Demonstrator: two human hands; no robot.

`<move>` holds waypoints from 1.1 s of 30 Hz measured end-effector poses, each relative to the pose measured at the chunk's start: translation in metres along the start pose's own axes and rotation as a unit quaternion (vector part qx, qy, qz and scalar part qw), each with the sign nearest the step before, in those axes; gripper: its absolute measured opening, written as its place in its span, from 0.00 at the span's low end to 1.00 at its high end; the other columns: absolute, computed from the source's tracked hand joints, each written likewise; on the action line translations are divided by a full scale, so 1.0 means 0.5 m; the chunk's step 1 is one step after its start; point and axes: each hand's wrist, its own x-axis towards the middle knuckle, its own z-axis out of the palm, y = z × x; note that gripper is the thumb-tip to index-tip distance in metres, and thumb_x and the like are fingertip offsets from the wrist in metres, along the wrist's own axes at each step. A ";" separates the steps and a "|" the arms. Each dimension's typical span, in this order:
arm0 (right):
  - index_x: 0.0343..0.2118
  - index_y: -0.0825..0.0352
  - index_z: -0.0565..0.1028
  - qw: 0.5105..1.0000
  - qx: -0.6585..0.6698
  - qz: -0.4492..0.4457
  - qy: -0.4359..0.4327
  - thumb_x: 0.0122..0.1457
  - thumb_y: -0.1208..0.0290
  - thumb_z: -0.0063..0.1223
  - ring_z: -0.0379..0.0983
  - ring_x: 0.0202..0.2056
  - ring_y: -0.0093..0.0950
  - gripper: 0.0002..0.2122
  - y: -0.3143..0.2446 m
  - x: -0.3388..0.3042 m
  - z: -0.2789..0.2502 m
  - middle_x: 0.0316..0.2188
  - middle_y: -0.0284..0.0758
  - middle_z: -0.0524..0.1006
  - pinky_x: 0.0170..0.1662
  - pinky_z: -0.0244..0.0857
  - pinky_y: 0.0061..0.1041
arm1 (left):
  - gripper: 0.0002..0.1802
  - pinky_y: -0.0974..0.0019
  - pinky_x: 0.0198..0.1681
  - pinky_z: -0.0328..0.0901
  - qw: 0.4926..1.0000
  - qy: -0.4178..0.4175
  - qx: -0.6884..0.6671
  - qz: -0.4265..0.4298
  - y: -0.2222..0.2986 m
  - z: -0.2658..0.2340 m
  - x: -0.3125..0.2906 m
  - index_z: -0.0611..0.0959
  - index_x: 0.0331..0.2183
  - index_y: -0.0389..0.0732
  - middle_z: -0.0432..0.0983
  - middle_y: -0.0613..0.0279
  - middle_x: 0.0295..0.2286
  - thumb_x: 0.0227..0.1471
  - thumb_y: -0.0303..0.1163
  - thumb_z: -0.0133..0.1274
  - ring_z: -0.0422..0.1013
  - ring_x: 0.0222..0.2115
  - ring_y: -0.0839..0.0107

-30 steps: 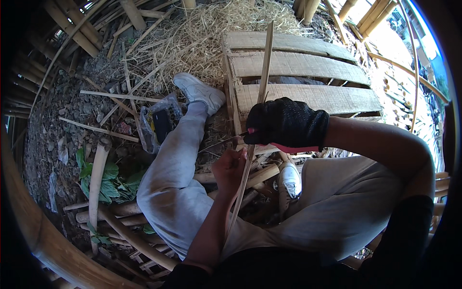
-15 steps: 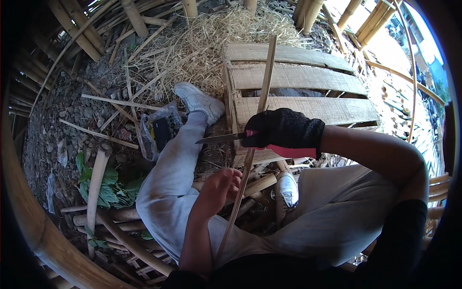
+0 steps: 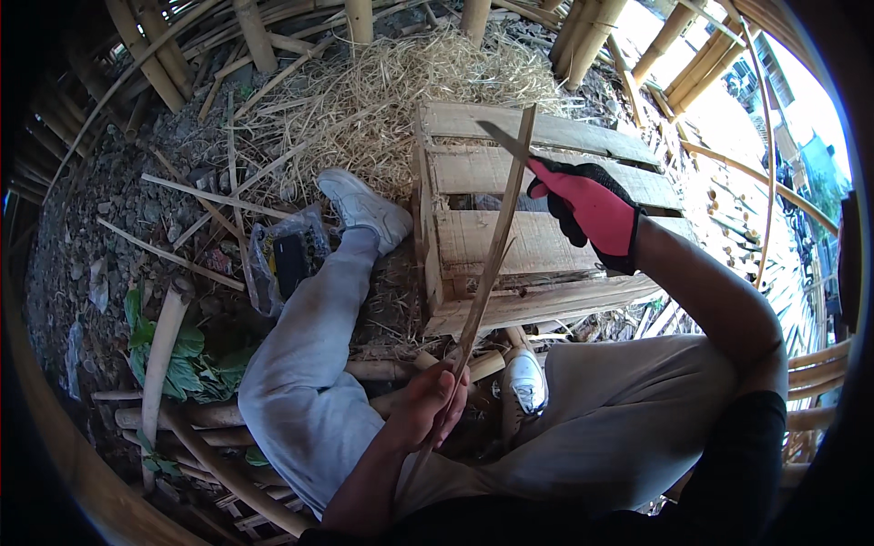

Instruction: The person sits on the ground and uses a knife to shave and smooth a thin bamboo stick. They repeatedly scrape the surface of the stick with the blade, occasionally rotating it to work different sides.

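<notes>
Lengthwise, the bamboo strip [image 3: 492, 259] slants from above the top slats of the wooden crate [image 3: 564, 246] down to the lap on the crate's near side, its upper end pointing away from the body and leaning slightly right. It is long, thin and straight, pale and fibrous along its split face, with a fine sliver sticking out from its right edge in front of the crate. Nearer than the crate, the bare left hand [image 3: 423, 407] has its fingers curled closely around the lower part of the strip. Over the crate's right half, the gloved right hand [image 3: 596, 205] grips a knife [image 3: 499, 136], its fingers folded about the mostly hidden handle; the grey blade points up and left, crossing the strip near its top, though whether they touch I cannot tell. That glove is smooth pinkish red on the side facing up and textured black elsewhere. Rough-sawn, flat slats with gaps between them form the crate's top. Beyond it lies dry, tangled straw [image 3: 428, 73]; just left of it stands a white shoe [image 3: 364, 209]; farther left, a crinkled clear plastic bag [image 3: 264, 284] sits around a dark rectangular object [image 3: 291, 264], any print too small to read.
</notes>
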 end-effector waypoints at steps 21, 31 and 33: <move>0.41 0.64 0.78 0.891 -0.350 0.025 -0.288 0.68 0.63 0.43 0.67 0.23 0.16 0.12 -0.009 -0.034 0.071 0.25 0.28 0.71 0.27 0.64 0.20 | 0.22 0.75 0.08 0.52 0.996 -0.004 -0.077 -0.038 0.007 -0.016 -0.005 0.68 0.37 0.41 0.60 0.68 0.14 0.66 0.52 0.44 0.55 0.07 0.79; 0.42 0.62 0.80 0.927 -0.330 0.093 -0.154 0.65 0.52 0.51 0.73 0.31 0.25 0.17 -0.001 -0.031 0.065 0.28 0.35 0.77 0.38 0.67 0.30 | 0.21 0.75 0.08 0.52 0.996 -0.006 -0.080 -0.037 0.005 -0.017 -0.010 0.68 0.37 0.41 0.60 0.68 0.14 0.68 0.51 0.41 0.55 0.07 0.79; 0.44 0.64 0.81 0.950 -0.259 0.163 -0.064 0.64 0.53 0.52 0.75 0.42 0.30 0.18 0.003 -0.016 0.059 0.39 0.37 0.82 0.50 0.67 0.34 | 0.23 0.74 0.08 0.51 0.997 0.009 -0.062 -0.049 0.009 -0.014 -0.010 0.67 0.37 0.42 0.59 0.68 0.14 0.65 0.55 0.45 0.55 0.07 0.79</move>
